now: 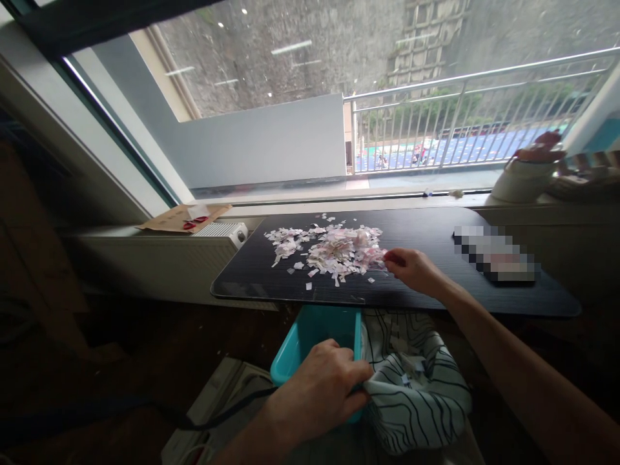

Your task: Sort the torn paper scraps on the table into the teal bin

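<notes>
A heap of small white and pink paper scraps lies on a black table top by the window. My right hand rests on the table at the heap's right edge, fingers together against the scraps. Below the table's front edge my left hand is closed on the rim of a teal plastic bin. The bin sits under the edge, just below the heap.
Striped cloth lies on my lap beside the bin. A blurred flat object lies on the table's right. A white radiator with cardboard on top stands left. A white pot sits on the sill.
</notes>
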